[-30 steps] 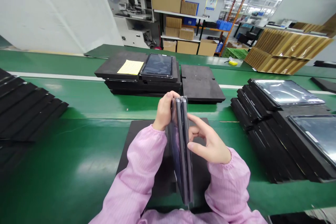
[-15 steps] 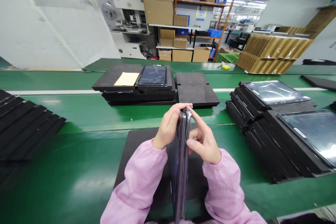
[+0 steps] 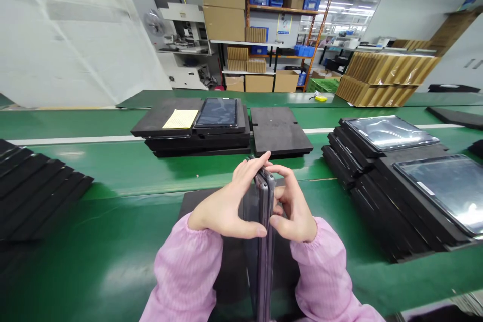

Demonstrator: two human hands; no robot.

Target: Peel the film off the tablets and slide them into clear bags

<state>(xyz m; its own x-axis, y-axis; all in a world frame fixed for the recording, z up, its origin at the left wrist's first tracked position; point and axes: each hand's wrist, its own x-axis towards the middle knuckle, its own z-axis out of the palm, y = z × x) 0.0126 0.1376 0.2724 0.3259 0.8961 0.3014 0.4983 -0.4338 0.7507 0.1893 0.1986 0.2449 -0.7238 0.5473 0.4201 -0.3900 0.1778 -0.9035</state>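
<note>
Two slim dark tablets (image 3: 264, 261), pressed face to face, stand on edge in front of me, their narrow sides towards the camera. From the left, my left hand (image 3: 226, 206) spans them, thumb on the near edge and fingers over the upper far corner. My right hand (image 3: 296, 206) grips the right side, thumb near the edge and fingers bent against the back face. Clear film seems to wrap the top corner. Beneath them lies a black foam pad (image 3: 194, 201), partly hidden by my sleeves and the tablets.
Black foam trays (image 3: 281, 131) lie ahead; beside them a stack carries a tablet (image 3: 218, 112) and a yellow paper sheet (image 3: 180, 119). Stacked trays with tablets (image 3: 445, 186) stand at right, more black trays (image 3: 33, 186) at left. Cardboard dividers (image 3: 385, 78) are piled at the back right.
My left hand has come nearer and opened wider, its thumb now across the tablets' near edge. The tablets' top has tipped slightly towards me. My right hand keeps its hold, slightly lower.
</note>
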